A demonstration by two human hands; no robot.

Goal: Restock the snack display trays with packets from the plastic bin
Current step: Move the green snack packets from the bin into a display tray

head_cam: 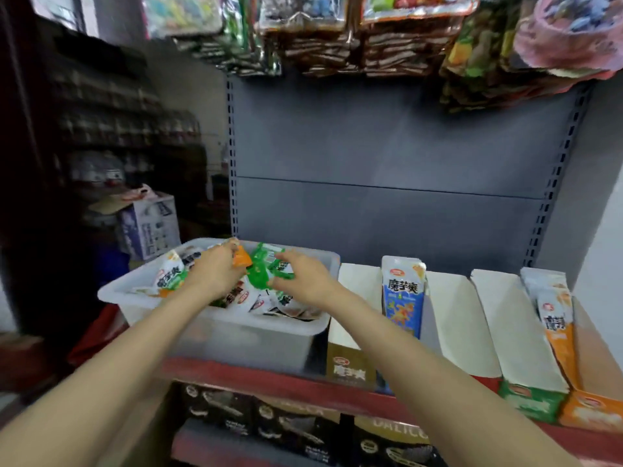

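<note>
A translucent plastic bin [236,335] full of snack packets sits on the shelf at the left. Both my hands are over it. My left hand [215,269] grips an orange packet [242,258]. My right hand [303,276] pinches a green packet [261,269] just above the heap. To the right stand several cardboard display trays: a brown-fronted tray [349,367], a tray holding upright blue packets [403,294], a green-fronted tray [527,401] and an orange-fronted tray [591,414] with orange packets [553,323].
The red shelf edge [269,382] runs below the bin and trays. Dark boxes [286,429] fill the shelf underneath. Bagged goods [371,35] hang overhead against the grey back panel [387,156]. A carton [148,224] stands on the floor at the left.
</note>
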